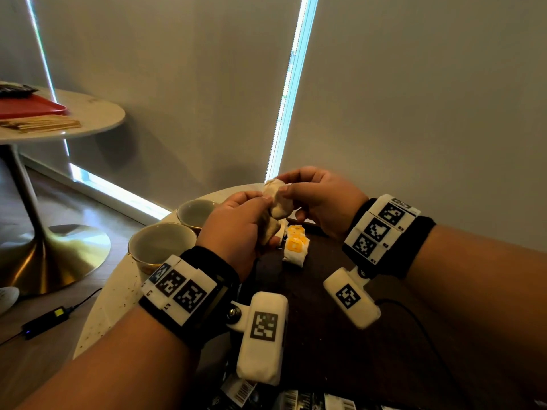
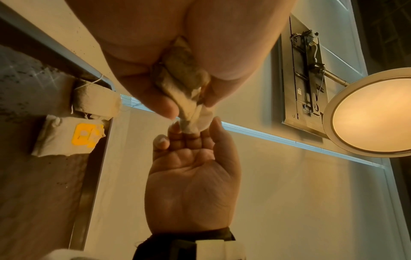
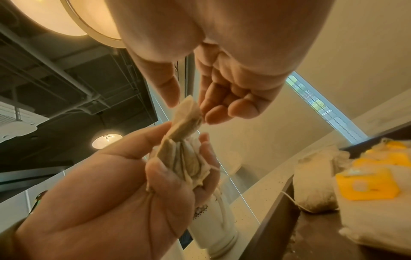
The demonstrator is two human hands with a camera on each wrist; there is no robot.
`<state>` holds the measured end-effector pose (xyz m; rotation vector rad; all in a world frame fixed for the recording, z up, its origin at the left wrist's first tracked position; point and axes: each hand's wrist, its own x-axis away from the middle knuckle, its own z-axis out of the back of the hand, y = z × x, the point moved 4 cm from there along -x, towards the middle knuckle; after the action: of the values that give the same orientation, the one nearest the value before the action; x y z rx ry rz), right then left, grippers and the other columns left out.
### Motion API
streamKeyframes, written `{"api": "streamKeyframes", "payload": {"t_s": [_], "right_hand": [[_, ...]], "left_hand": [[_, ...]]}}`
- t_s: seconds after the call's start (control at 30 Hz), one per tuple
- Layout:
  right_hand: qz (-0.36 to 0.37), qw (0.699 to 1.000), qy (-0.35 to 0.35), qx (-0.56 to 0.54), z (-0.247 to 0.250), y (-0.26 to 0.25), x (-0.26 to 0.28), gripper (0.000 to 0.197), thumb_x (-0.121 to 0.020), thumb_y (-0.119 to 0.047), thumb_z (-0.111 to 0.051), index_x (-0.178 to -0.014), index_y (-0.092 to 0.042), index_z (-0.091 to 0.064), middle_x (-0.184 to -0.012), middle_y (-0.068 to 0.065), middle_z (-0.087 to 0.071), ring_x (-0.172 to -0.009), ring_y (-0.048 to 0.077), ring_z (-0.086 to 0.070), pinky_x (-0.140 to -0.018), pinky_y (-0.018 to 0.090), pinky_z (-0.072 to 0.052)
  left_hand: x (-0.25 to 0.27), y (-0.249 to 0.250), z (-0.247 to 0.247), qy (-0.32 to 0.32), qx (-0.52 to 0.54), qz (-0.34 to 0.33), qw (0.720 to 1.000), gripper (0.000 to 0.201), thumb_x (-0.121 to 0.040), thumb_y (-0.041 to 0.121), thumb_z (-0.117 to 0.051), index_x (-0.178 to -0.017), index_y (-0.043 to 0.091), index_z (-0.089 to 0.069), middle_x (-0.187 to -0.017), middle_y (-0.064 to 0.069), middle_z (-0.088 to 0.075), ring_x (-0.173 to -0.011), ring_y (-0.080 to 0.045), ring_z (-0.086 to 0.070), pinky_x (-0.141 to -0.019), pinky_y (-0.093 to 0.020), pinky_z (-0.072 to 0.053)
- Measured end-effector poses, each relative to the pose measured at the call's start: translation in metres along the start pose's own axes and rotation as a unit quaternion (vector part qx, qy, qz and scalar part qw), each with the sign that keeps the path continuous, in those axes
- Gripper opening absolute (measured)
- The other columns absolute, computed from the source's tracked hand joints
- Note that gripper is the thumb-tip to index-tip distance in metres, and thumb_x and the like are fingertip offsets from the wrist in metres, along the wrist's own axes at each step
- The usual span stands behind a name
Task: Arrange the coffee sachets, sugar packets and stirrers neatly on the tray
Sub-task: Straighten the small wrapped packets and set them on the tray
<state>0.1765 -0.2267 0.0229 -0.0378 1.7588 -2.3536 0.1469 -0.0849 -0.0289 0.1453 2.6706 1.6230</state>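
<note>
Both hands were raised above the dark tray (image 1: 340, 291), working on a small bunch of pale sachets (image 1: 270, 229). The left hand (image 1: 236, 229) had its fingers curled round the bunch, several soft bags pressed together against the palm. The right hand (image 1: 322, 199) pinched the top sachet (image 1: 278, 199) between thumb and fingertips, its other fingers loosely bent; that sachet stood up out of the bunch and was still touching the rest.

On the tray, just beyond the hands, lay more sachets with yellow tags (image 1: 296, 244) — at least two, side by side, close to the tray's far edge. In the left wrist view one of them lay with its string trailing over the tray's rim.

Two empty cups (image 1: 161, 244) stood on the pale round table (image 1: 118, 303), left of the tray and near its edge. At the bottom of the head view a few dark packets with barcodes (image 1: 302, 402) were partly visible — what they held could not be told.

Well apart, on a second round table (image 1: 88, 113) at the left, a bundle of wooden stirrers (image 1: 41, 124) lay beside a red tray (image 1: 29, 106).
</note>
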Motion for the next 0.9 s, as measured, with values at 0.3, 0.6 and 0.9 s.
{"api": "streamKeyframes", "payload": {"t_s": [0.3,0.6,0.9], "right_hand": [[-0.013,0.995,0.063,0.071,0.016,-0.001,-0.01,0.009,-0.089,-0.001,-0.062,-0.089,-0.01,-0.063,-0.077,0.007,-0.067,-0.063,0.016,-0.062,-0.053,0.029,-0.043],[-0.093,0.934,0.027,0.345,0.004,0.023,-0.026,0.009,-0.088,-0.022,-0.069,-0.094,-0.018,-0.074,-0.087,-0.004,-0.07,-0.076,0.008,-0.062,-0.06,0.02,-0.046],[-0.147,0.866,-0.04,0.476,-0.011,0.039,-0.032,0.041,-0.089,-0.044,-0.067,-0.115,-0.013,-0.071,-0.113,0.002,-0.068,-0.108,0.02,-0.061,-0.09,0.032,-0.048]], "left_hand": [[-0.001,0.008,0.004,0.006,0.029,-0.072,0.997,0.011,-0.102,0.01,-0.05,-0.098,0.01,-0.06,-0.083,-0.004,-0.058,-0.066,-0.014,-0.06,-0.052,-0.026,-0.056],[-0.008,0.01,0.007,0.059,0.099,-0.035,0.993,0.015,-0.098,0.024,-0.057,-0.108,0.014,-0.061,-0.102,-0.009,-0.06,-0.083,-0.025,-0.063,-0.057,-0.035,-0.056],[-0.008,0.01,0.007,0.051,0.112,-0.035,0.992,0.016,-0.099,0.023,-0.056,-0.107,0.01,-0.06,-0.1,-0.008,-0.061,-0.083,-0.022,-0.065,-0.056,-0.033,-0.058]]}}
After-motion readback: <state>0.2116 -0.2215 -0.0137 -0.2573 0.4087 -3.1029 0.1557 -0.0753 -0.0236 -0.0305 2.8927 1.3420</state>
